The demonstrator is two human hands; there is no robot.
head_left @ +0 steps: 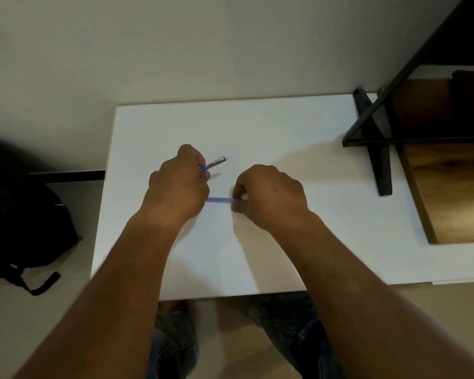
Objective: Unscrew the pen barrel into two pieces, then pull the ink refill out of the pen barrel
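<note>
Left hand (pixel 179 184) grips a pen (pixel 215 162) pointing toward 2 o'clock; right hand (pixel 268 195) pinches a blue tube (pixel 222 199) on the table (pixel 285 138).

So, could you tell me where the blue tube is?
In the head view, the blue tube lies mid-table, between both hands, pinched by the right hand.

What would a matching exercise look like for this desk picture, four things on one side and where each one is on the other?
Things:
1. pen tip piece
2. blue barrel
3. black backpack
4. black stand

Places:
A. on the floor, left of the table
B. on the table's right side
C. in the left hand
D. between both hands, pinched by the right hand

Pairs: 1-C, 2-D, 3-A, 4-B
</note>
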